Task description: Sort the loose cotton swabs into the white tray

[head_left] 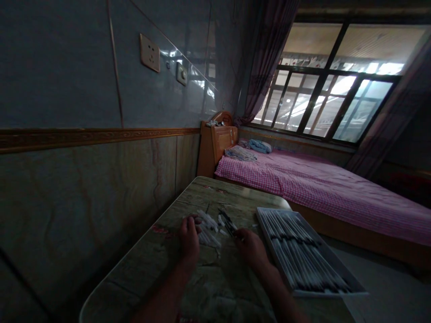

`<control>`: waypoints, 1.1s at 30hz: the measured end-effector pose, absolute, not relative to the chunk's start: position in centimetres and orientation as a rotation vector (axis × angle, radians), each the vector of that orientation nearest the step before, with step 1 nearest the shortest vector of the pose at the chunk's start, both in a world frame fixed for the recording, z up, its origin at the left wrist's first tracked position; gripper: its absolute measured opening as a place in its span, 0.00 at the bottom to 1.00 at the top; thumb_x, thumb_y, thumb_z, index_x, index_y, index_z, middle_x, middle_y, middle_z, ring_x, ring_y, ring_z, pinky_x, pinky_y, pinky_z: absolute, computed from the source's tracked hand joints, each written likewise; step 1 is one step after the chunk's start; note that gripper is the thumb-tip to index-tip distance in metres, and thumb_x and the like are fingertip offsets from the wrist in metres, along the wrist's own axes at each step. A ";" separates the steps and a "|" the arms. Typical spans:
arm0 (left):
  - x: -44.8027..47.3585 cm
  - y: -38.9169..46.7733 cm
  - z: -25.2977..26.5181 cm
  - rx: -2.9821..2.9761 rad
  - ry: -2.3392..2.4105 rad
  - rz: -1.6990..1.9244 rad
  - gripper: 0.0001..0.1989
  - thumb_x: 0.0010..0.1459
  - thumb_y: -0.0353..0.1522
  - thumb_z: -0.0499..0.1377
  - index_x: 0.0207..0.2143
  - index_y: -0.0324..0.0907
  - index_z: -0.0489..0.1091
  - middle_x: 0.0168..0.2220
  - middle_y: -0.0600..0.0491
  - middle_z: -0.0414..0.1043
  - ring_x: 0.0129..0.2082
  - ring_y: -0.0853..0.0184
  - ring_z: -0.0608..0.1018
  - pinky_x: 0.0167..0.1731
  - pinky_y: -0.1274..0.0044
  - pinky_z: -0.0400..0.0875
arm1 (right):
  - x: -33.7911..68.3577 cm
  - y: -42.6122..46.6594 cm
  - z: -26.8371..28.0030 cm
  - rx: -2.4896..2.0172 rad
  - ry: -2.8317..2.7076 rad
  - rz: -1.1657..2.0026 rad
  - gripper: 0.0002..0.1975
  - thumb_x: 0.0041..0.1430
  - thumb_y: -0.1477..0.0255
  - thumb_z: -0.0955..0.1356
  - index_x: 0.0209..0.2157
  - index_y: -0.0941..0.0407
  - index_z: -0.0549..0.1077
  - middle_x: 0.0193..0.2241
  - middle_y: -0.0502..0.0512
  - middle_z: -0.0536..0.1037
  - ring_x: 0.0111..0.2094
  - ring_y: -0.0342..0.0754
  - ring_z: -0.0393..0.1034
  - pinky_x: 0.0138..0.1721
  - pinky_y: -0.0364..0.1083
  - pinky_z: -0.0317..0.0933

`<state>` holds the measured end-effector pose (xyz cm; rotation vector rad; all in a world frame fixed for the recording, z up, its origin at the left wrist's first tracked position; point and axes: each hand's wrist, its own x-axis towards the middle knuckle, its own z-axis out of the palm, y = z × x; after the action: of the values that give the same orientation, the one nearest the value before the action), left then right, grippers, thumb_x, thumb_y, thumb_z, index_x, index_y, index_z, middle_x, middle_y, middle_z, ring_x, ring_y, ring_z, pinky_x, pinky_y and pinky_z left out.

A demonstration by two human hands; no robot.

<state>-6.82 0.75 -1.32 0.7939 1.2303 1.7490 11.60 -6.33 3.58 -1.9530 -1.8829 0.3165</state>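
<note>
Curled fingers close my left hand (189, 233) at the left edge of a loose pile of small translucent plastic pieces (208, 222); whether it grips one is too dim to make out. Across the pile, my right hand (249, 246) is closed, its fingertips at the near end of thin dark sticks (227, 220) that look like pens or refills. Small whitish pieces lie beside those sticks. To the right of my right hand is a shallow white tray (269, 240) filled with rows of slim white pen-like sticks (296, 255) with black parts.
The marble-patterned table (215, 287) has rounded corners and a pale edge. A tiled wall (84, 193) runs along its left. Beyond the table stands a bed (303, 179) with a pink checked sheet and a wooden headboard (218, 143). The tray reaches the table's right side.
</note>
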 end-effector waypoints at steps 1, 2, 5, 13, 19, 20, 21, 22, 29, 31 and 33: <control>-6.9 0.9 -1.4 0.777 1.239 1.748 0.17 0.52 0.46 0.54 0.33 0.41 0.69 0.25 0.54 0.69 0.20 0.71 0.68 0.19 0.80 0.62 | 11.0 -5.5 3.4 -1.996 -1.903 0.280 0.13 0.58 0.75 0.63 0.40 0.55 0.77 0.38 0.57 0.80 0.39 0.47 0.75 0.36 0.40 0.60; -7.0 1.0 -1.5 0.762 1.245 1.745 0.17 0.51 0.46 0.54 0.33 0.41 0.69 0.25 0.54 0.69 0.20 0.71 0.68 0.19 0.80 0.62 | 10.5 -4.8 3.3 -2.051 -1.924 0.239 0.13 0.58 0.75 0.62 0.40 0.55 0.77 0.38 0.57 0.80 0.39 0.47 0.75 0.35 0.40 0.59; -7.1 1.2 -1.8 0.732 1.243 1.742 0.17 0.51 0.45 0.54 0.33 0.41 0.69 0.26 0.54 0.69 0.20 0.71 0.68 0.19 0.79 0.63 | 9.9 -3.5 3.0 -2.200 -1.961 0.137 0.13 0.59 0.76 0.61 0.38 0.56 0.76 0.39 0.60 0.80 0.38 0.49 0.75 0.33 0.41 0.59; -6.7 1.3 -2.0 0.766 1.230 1.729 0.16 0.52 0.45 0.54 0.31 0.41 0.69 0.25 0.53 0.69 0.20 0.70 0.69 0.19 0.78 0.62 | 9.5 -3.1 2.5 -2.271 -2.085 -0.008 0.15 0.58 0.79 0.60 0.42 0.58 0.74 0.40 0.62 0.78 0.39 0.53 0.75 0.32 0.44 0.61; -6.9 1.4 -2.3 0.764 1.242 1.714 0.16 0.53 0.45 0.54 0.32 0.42 0.70 0.25 0.54 0.70 0.20 0.69 0.69 0.20 0.78 0.63 | 6.4 -3.1 2.1 -2.111 -2.148 0.069 0.11 0.59 0.71 0.62 0.38 0.54 0.75 0.39 0.59 0.79 0.38 0.51 0.75 0.32 0.43 0.60; -6.9 1.4 -2.3 0.769 1.240 1.712 0.16 0.53 0.44 0.54 0.32 0.42 0.70 0.25 0.54 0.70 0.20 0.69 0.69 0.20 0.78 0.63 | 6.0 -3.2 2.0 -2.119 -2.158 0.081 0.10 0.58 0.71 0.63 0.37 0.54 0.75 0.39 0.59 0.80 0.38 0.52 0.75 0.32 0.43 0.61; -6.9 1.4 -2.3 0.772 1.238 1.713 0.16 0.53 0.44 0.54 0.32 0.42 0.70 0.25 0.54 0.70 0.21 0.68 0.69 0.20 0.78 0.63 | 5.7 -3.3 1.8 -2.132 -2.162 0.086 0.10 0.57 0.72 0.63 0.38 0.55 0.75 0.39 0.60 0.80 0.38 0.52 0.75 0.33 0.44 0.61; -6.8 1.4 -2.2 0.782 1.235 1.711 0.16 0.53 0.45 0.54 0.32 0.42 0.70 0.25 0.53 0.70 0.21 0.68 0.69 0.20 0.77 0.63 | 5.6 -3.4 1.7 -2.141 -2.161 0.092 0.11 0.56 0.73 0.63 0.38 0.55 0.75 0.39 0.61 0.80 0.38 0.53 0.75 0.33 0.44 0.61; -5.4 0.0 -1.7 1.050 1.156 1.617 0.14 0.54 0.43 0.55 0.35 0.43 0.71 0.26 0.54 0.71 0.21 0.67 0.70 0.22 0.77 0.65 | 7.8 -4.4 0.3 -1.936 -1.793 0.340 0.10 0.62 0.69 0.60 0.36 0.56 0.71 0.33 0.58 0.79 0.35 0.50 0.74 0.32 0.43 0.59; -4.7 -0.5 -1.7 1.108 1.095 1.517 0.15 0.53 0.43 0.56 0.37 0.43 0.71 0.28 0.53 0.72 0.23 0.67 0.71 0.24 0.77 0.65 | 8.4 -4.8 -0.5 -1.782 -1.688 0.385 0.10 0.62 0.66 0.59 0.34 0.55 0.69 0.30 0.55 0.78 0.32 0.49 0.73 0.30 0.42 0.58; -4.1 -0.9 -1.8 1.188 1.020 1.413 0.14 0.52 0.43 0.58 0.35 0.43 0.72 0.28 0.53 0.73 0.25 0.66 0.72 0.26 0.77 0.66 | 8.7 -5.1 -1.3 -1.663 -1.668 0.383 0.10 0.61 0.65 0.60 0.32 0.55 0.68 0.28 0.54 0.76 0.29 0.48 0.71 0.30 0.42 0.57</control>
<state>-4.12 -0.94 -1.75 1.1877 1.0204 1.4125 8.70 -5.14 -1.26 -1.6628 -1.6678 0.3833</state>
